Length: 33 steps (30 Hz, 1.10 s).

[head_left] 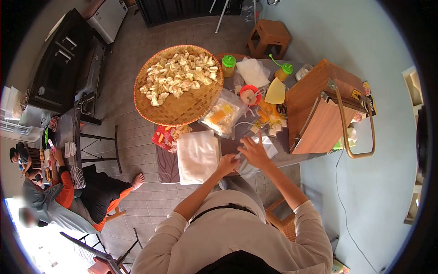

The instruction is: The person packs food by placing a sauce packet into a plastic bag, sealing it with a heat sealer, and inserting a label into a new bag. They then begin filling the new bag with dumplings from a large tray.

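At the table's near edge, my left hand (228, 164) pinches the edge of a clear plastic bag (269, 150). My right hand (254, 152) lies over the same bag with its fingers spread. Left of my hands is a stack of clear plastic bags (198, 159). Beyond them rests a filled plastic bag (223, 112) with pale pieces and an orange-yellow packet inside. Small yellow and white packets (273, 121) lie scattered further right. A round woven tray (194, 106) holds many pale, folded dumpling-like pieces (175, 75).
Behind the bags stand a red cup (250, 94) and green-capped bottles (228, 66). A wooden box with a metal handle (315, 121) occupies the table's right side. A brown stool (269, 39) is beyond. At left, a person in orange and grey (68, 196) sits at another table.
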Tool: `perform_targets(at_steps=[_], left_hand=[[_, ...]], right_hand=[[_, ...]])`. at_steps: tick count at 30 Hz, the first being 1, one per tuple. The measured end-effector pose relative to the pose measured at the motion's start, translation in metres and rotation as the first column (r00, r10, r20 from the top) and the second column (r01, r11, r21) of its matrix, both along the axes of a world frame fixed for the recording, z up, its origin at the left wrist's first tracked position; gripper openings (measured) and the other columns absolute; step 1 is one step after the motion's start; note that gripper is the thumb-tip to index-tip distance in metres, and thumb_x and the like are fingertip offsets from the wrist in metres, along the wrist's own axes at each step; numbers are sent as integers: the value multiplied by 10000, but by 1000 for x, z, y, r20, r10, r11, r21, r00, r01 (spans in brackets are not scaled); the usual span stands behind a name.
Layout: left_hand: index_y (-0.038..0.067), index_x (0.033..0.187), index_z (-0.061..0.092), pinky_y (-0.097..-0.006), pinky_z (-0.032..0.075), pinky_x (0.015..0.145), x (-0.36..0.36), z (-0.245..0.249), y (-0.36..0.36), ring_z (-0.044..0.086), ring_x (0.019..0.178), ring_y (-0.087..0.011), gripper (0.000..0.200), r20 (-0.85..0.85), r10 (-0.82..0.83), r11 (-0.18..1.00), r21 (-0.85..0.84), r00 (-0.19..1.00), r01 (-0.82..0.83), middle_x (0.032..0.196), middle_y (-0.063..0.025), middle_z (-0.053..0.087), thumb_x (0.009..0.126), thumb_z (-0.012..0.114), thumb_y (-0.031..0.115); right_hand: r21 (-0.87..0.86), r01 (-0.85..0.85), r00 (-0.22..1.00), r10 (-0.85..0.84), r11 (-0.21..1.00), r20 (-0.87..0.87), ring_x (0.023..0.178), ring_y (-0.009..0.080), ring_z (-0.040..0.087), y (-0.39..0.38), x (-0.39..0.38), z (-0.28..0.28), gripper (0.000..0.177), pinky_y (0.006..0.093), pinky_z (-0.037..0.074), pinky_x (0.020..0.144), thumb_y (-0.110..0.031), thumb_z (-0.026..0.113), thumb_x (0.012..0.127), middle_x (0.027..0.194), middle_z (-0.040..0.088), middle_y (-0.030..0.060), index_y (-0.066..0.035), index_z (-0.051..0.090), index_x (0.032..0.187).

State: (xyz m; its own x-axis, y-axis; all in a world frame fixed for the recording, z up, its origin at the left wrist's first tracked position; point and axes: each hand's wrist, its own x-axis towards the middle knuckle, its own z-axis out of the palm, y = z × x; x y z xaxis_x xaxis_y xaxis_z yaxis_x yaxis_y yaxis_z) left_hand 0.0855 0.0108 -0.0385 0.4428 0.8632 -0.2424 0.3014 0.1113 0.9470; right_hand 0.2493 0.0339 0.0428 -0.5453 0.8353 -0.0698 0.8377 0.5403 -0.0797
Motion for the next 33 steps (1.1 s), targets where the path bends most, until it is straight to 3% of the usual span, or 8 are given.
perform_targets(at_steps=[3, 5, 8, 21, 24, 26, 30, 33], left_hand=[[-28, 975, 514, -306, 517, 468, 8, -27, -19, 631, 568, -215, 269, 98, 198, 947, -275, 975, -165, 647, -91, 626, 756, 593, 106], [-33, 988, 478, -282, 526, 450, 5, -23, -29, 642, 609, -233, 226, -18, 262, 810, -539, 965, -230, 767, -122, 629, 778, 519, 39], [-20, 1047, 424, -305, 533, 484, 2, -3, -40, 641, 625, -266, 254, -36, 341, 626, -737, 939, -255, 879, -158, 607, 795, 444, -2], [35, 1186, 352, -329, 541, 619, 50, -26, -34, 633, 754, -264, 391, 118, 587, 639, -675, 801, -369, 949, -141, 571, 809, 457, 16], [26, 1226, 335, -341, 529, 665, 55, -12, -26, 624, 760, -285, 484, -82, 428, 821, -380, 900, -426, 902, -129, 580, 779, 520, 49], [61, 1248, 352, -373, 508, 702, 53, 3, -24, 559, 942, -293, 568, -582, 216, 970, 38, 784, -239, 1025, -156, 534, 732, 584, 104], [115, 1249, 382, -449, 454, 794, 51, 20, -30, 413, 1128, -287, 572, -644, 201, 959, 284, 739, -13, 1204, -156, 417, 721, 597, 159], [148, 1237, 403, -508, 386, 870, 46, -11, -36, 312, 1206, -271, 544, -765, 130, 761, 485, 631, 430, 1298, -119, 312, 728, 592, 179]], right_hand=[[138, 124, 971, -92, 983, -222, 1152, 247, 380, -21, 6, -19, 312, 591, 218, 928, -184, 599, 748, 1184, 406, 60, -181, 541, 1055], [-34, 525, 781, -497, 851, -379, 1160, 256, 369, -31, 12, -40, 347, 588, 227, 928, -228, 584, 783, 1189, 400, 70, -177, 504, 1117], [-13, 498, 814, -473, 867, -338, 1175, 243, 368, -20, 32, -80, 356, 588, 246, 918, -316, 509, 835, 1256, 378, 66, -168, 481, 1158], [118, 355, 926, -330, 928, -185, 1183, 216, 370, 41, 104, -103, 418, 479, 259, 973, -368, 423, 868, 1239, 429, 62, -97, 455, 1185], [132, 453, 891, -446, 882, -85, 1211, 230, 339, 23, 115, -102, 454, 490, 253, 977, -361, 429, 867, 1263, 403, 73, -100, 406, 1238], [54, 520, 847, -507, 853, -159, 1241, 249, 300, 11, 116, -97, 496, 516, 241, 975, -362, 435, 863, 1306, 362, 74, -117, 351, 1286], [40, 405, 897, -388, 914, -210, 1270, 261, 253, -21, 84, -92, 511, 542, 218, 978, -372, 437, 857, 1353, 310, 65, -160, 327, 1309], [-53, 283, 940, -288, 958, -182, 1283, 260, 228, -42, 69, -96, 521, 564, 188, 983, -382, 442, 850, 1390, 251, 57, -208, 310, 1323]])
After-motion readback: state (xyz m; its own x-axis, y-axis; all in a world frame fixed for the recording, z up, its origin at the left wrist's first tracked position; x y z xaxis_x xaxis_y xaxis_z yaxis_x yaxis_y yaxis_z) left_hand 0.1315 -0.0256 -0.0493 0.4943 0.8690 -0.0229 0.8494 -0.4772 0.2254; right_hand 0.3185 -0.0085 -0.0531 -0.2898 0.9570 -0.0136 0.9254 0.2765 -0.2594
